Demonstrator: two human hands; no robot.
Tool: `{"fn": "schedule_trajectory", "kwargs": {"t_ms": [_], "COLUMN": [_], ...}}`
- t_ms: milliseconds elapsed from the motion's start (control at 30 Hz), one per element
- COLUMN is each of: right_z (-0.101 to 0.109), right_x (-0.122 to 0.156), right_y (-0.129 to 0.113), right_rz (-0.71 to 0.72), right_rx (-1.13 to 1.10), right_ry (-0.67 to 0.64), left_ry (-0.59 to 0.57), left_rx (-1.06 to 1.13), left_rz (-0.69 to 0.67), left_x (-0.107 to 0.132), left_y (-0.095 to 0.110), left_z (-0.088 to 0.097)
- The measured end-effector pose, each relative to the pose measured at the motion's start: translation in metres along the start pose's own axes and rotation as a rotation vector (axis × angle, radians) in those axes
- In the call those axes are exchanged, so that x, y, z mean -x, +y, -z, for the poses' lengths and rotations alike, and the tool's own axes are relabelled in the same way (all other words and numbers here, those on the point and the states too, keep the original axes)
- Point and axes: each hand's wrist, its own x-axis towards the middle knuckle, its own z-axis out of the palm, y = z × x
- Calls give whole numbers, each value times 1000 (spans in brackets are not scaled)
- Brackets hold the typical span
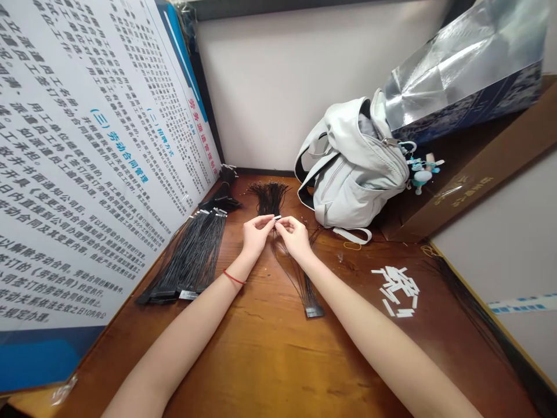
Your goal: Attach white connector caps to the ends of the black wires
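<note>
My left hand (256,233) and my right hand (294,234) meet over the brown table (270,360), fingers pinched together on a small white strip (277,218) at the top of a bundle of thin black wires (300,281). That bundle runs down to a black connector (314,312) lying on the table. A red string circles my left wrist. Beyond my fingers lies a loose fan of black wires (268,194).
Finished black wire bundles (191,258) lie in a row at the left beside a large printed board (87,145). Several small white strips (398,287) sit at the right. A grey backpack (354,168), a silver bag (465,69) and a brown box (474,174) stand behind.
</note>
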Motion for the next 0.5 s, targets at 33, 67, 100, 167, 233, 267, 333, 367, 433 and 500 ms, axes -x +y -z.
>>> {"fn": "schedule_trajectory", "kwargs": {"t_ms": [33, 67, 100, 167, 233, 267, 333, 367, 433, 500], "right_z": [0, 0, 0, 1, 1, 1, 1, 2, 2, 2], "right_x": [0, 0, 0, -1, -1, -1, -1, -1, -1, -1], "right_y": [0, -1, -1, -2, -2, -1, -1, 0, 0, -1], "right_rz": [4, 3, 0, -13, -19, -18, -8, -3, 0, -4], "right_rx": [20, 39, 56, 84, 106, 113, 111, 105, 97, 102], "right_ry": [14, 27, 35, 38, 37, 38, 39, 39, 34, 25], "left_ry": [-9, -17, -23, -27, -30, -32, -35, -34, -32, -26], "left_rx": [-1, 0, 3, 10, 18, 21, 26, 29, 35, 38], "left_rz": [-1, 0, 2, 11, 26, 33, 41, 40, 34, 27], "left_x": [0, 0, 0, 0, 0, 0, 0, 0, 0, 0], "left_y": [1, 1, 1, 2, 2, 2, 2, 2, 2, 3], "left_z": [0, 0, 0, 0, 0, 0, 0, -1, -1, -1]}}
